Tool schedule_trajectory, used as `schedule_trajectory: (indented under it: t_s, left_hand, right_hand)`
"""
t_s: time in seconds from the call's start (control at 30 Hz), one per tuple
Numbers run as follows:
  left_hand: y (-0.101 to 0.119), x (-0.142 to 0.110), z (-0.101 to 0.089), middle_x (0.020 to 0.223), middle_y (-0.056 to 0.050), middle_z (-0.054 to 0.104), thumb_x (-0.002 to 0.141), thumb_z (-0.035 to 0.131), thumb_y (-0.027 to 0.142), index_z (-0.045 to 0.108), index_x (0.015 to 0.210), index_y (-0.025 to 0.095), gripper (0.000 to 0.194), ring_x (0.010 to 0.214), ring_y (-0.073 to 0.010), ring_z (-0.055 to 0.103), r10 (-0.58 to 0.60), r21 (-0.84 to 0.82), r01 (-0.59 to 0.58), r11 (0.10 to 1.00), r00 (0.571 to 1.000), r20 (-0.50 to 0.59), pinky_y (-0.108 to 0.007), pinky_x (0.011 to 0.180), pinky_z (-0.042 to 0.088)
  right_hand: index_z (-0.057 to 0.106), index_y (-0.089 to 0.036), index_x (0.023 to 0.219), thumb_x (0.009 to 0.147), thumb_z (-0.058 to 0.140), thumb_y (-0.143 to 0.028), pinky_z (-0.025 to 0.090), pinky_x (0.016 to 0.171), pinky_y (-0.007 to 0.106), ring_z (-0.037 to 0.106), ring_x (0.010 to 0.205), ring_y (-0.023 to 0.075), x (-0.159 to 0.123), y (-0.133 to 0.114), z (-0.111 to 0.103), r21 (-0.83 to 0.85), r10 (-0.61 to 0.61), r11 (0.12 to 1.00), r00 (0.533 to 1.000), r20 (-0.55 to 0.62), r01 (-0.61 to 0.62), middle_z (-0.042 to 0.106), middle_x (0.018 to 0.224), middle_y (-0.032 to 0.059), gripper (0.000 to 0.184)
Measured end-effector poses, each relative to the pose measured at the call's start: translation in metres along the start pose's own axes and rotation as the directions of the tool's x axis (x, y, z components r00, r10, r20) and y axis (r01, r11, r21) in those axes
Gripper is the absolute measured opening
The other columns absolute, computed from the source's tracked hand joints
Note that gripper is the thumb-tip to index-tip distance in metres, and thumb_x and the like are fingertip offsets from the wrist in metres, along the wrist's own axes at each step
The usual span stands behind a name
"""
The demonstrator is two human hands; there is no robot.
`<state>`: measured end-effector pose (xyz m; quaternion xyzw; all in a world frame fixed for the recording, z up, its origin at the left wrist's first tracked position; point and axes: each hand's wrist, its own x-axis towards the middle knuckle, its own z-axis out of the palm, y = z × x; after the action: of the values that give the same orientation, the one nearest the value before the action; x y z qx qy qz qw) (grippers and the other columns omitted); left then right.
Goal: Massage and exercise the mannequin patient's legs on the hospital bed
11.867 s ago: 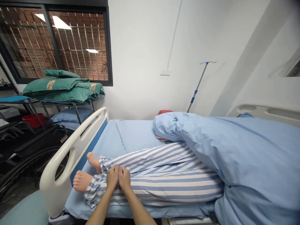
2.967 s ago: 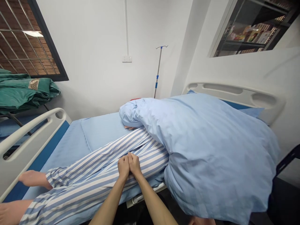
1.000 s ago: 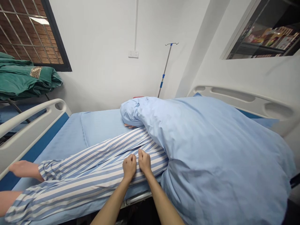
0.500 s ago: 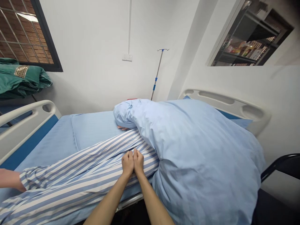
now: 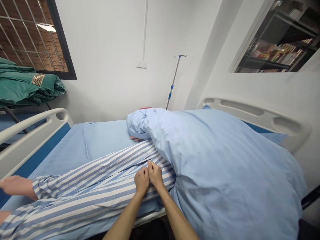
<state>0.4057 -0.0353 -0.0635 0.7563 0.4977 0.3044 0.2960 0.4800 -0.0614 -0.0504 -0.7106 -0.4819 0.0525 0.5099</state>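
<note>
A figure in blue-and-white striped trousers (image 5: 100, 186) lies on a hospital bed, its upper body hidden under a light blue quilt (image 5: 220, 166). My left hand (image 5: 141, 180) and my right hand (image 5: 155, 174) rest side by side on the near thigh, just left of the quilt's edge. Both have the fingers curled and pressed onto the striped cloth. A bare foot (image 5: 16, 186) shows at the far left. A hand of the figure (image 5: 135, 138) peeks from under the quilt.
The bed has a white footboard (image 5: 30, 133) at the left and a white headboard (image 5: 260, 115) at the right. A drip stand (image 5: 173, 83) rises behind the bed. Folded green quilts (image 5: 27, 86) lie on a rack at the left.
Over twelve seconds my hands have moved from the lower leg up to the thigh beside the quilt. In the last second they stay on the thigh with small shifts.
</note>
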Motion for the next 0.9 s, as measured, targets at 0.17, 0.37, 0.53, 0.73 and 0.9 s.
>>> schedule_trajectory:
  t_s: [0.17, 0.37, 0.53, 0.73, 0.9]
  left_hand:
    - [0.004, -0.001, -0.002, 0.059, -0.002, 0.060, 0.086, 0.034, 0.029, 0.054, 0.062, 0.020, 0.033, 0.057, -0.0119, 0.048, -0.019, -0.009, 0.019, 1.000, 1.000, -0.004, -0.024, 0.056, 0.023]
    - [0.003, -0.001, -0.001, 0.056, -0.001, 0.056, 0.084, 0.035, 0.030, 0.051, 0.056, 0.019, 0.034, 0.056, -0.0115, 0.046, 0.004, -0.030, -0.003, 1.000, 0.999, 0.043, -0.024, 0.056, 0.024]
    - [0.023, 0.010, 0.002, 0.051, 0.001, 0.050, 0.084, 0.035, 0.034, 0.044, 0.051, 0.018, 0.037, 0.053, -0.0101, 0.043, 0.056, -0.199, -0.051, 0.979, 0.998, 0.020, -0.023, 0.054, 0.026]
    - [0.027, 0.013, 0.016, 0.055, 0.000, 0.052, 0.086, 0.032, 0.034, 0.046, 0.056, 0.019, 0.037, 0.055, -0.0107, 0.046, 0.067, -0.136, -0.065, 0.989, 0.998, 0.005, -0.024, 0.057, 0.028]
    - [0.017, 0.010, 0.023, 0.067, -0.003, 0.060, 0.088, 0.033, 0.031, 0.054, 0.064, 0.019, 0.034, 0.064, -0.0124, 0.052, 0.052, 0.046, -0.054, 0.998, 0.998, 0.046, -0.024, 0.062, 0.030]
  right_hand:
    - [0.048, -0.019, 0.057, 0.090, 0.029, -0.040, 0.026, 0.053, 0.026, 0.041, 0.050, 0.0119, -0.003, 0.009, -0.001, -0.095, 0.002, 0.995, 1.000, -0.030, -0.005, 0.052, 0.051, 0.0013, 0.043]
    - [0.047, -0.019, 0.056, 0.090, 0.030, -0.041, 0.026, 0.052, 0.025, 0.040, 0.048, 0.0118, -0.007, 0.018, 0.003, -0.035, 0.030, 0.999, 0.995, -0.094, -0.034, 0.051, 0.050, 0.0005, 0.043]
    - [0.047, -0.018, 0.057, 0.088, 0.032, -0.043, 0.027, 0.052, 0.024, 0.040, 0.050, 0.0120, -0.004, 0.021, 0.002, 0.097, 0.076, 0.993, 0.986, -0.146, -0.062, 0.052, 0.052, 0.0008, 0.042]
    - [0.043, -0.018, 0.056, 0.086, 0.035, -0.042, 0.029, 0.051, 0.023, 0.038, 0.051, 0.0111, -0.001, 0.022, 0.000, 0.221, 0.139, 0.970, 0.973, -0.183, -0.097, 0.048, 0.051, -0.0010, 0.039]
    - [0.039, -0.019, 0.054, 0.086, 0.035, -0.044, 0.029, 0.049, 0.023, 0.036, 0.050, 0.0105, 0.002, 0.019, -0.002, 0.241, 0.155, 0.964, 0.974, -0.167, -0.112, 0.043, 0.049, -0.0026, 0.040]
